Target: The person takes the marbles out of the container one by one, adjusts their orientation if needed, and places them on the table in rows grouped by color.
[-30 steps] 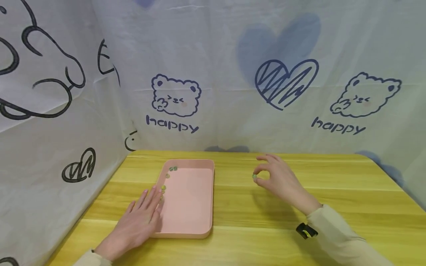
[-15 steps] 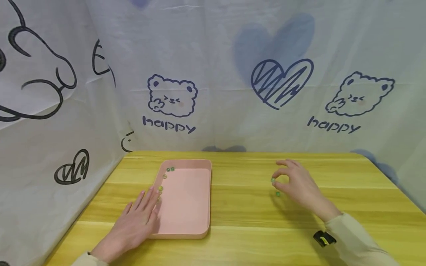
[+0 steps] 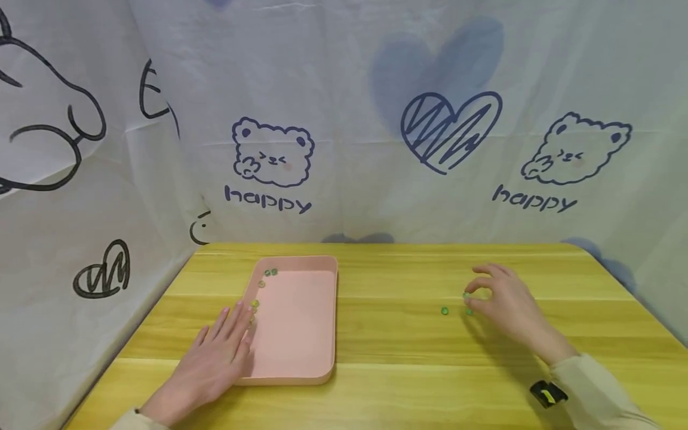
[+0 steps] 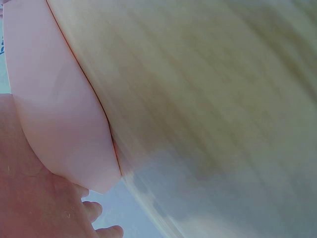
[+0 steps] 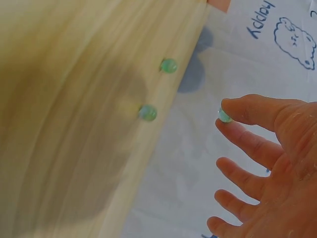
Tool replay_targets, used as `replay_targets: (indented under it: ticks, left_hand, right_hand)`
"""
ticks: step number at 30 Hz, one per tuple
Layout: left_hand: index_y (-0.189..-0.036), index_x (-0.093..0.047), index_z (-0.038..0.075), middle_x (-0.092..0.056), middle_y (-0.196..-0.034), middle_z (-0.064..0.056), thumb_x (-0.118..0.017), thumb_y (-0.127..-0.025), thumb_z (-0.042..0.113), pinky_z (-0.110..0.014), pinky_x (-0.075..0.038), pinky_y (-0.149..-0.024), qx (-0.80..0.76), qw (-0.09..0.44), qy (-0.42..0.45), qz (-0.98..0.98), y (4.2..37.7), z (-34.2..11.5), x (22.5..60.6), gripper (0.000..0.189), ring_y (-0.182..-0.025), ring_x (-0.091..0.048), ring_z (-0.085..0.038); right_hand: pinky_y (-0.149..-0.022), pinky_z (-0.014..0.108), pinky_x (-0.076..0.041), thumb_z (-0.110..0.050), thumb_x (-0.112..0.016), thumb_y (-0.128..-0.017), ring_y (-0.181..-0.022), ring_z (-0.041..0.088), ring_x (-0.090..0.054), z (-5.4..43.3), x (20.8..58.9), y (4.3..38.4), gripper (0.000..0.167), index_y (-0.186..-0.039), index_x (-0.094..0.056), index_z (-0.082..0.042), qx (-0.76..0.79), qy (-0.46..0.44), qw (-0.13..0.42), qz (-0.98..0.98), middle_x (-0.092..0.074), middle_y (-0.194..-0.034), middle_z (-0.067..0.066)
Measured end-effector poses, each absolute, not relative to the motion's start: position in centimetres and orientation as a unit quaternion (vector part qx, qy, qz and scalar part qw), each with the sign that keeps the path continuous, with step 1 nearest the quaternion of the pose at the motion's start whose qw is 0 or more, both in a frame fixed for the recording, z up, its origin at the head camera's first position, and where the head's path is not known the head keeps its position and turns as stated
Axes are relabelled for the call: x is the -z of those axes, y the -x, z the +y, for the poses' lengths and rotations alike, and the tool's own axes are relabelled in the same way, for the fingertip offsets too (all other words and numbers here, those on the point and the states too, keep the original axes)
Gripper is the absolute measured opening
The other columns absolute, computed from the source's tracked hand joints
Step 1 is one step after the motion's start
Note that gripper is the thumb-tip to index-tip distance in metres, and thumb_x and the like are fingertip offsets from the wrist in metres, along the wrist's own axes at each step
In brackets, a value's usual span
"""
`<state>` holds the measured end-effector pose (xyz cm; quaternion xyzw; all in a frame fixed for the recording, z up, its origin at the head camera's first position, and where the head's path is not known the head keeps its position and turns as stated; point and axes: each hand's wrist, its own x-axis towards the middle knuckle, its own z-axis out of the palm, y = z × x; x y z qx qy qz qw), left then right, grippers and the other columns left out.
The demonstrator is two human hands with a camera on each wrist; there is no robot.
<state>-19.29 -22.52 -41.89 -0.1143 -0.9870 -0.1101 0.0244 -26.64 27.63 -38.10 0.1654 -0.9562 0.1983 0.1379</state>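
Note:
My right hand [image 3: 513, 307] pinches a green glass marble [image 5: 224, 115] between thumb and index fingertip, above the right part of the table. Two more green marbles lie on the wood below it: one marble [image 3: 444, 310] to the left of the hand, another marble [image 3: 469, 312] close under the thumb. Spread flat, my left hand [image 3: 209, 358] rests with straight fingers over the left rim of a shallow pink tray [image 3: 292, 322]. Inside that tray, several green and yellowish marbles [image 3: 255, 304] line the left side, some right at the fingertips.
The yellow wood-grain table [image 3: 392, 352] reaches back to a white curtain [image 3: 355, 119] printed with bears and hearts. Another printed curtain [image 3: 150, 197] borders the left side. A small black device [image 3: 548, 394] sits at the right wrist.
My right hand has moved right, still pinching a marble. Two marbles now show on the table beneath it, where none showed a second ago. The left hand stays on the tray.

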Motion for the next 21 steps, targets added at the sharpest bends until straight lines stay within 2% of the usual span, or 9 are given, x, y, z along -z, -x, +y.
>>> replay_targets:
  ticks: [21]
  left_hand:
    - [-0.157, -0.022, 0.007, -0.012, -0.163, -0.015, -0.026, -0.108, 0.038, -0.068, -0.015, -0.109, 0.107, 0.025, 0.111, -0.988, 19.2, -22.8, 42.0, 0.058, -0.147, -0.011, -0.041]
  right_hand:
    - [-0.1, 0.067, -0.029, -0.017, -0.075, -0.084, -0.122, 0.055, -0.039, 31.9, 40.6, 27.2, 0.01, -0.091, -0.075, -0.009, -0.169, -0.146, 0.13, -0.966, -0.053, -0.131, 0.031]
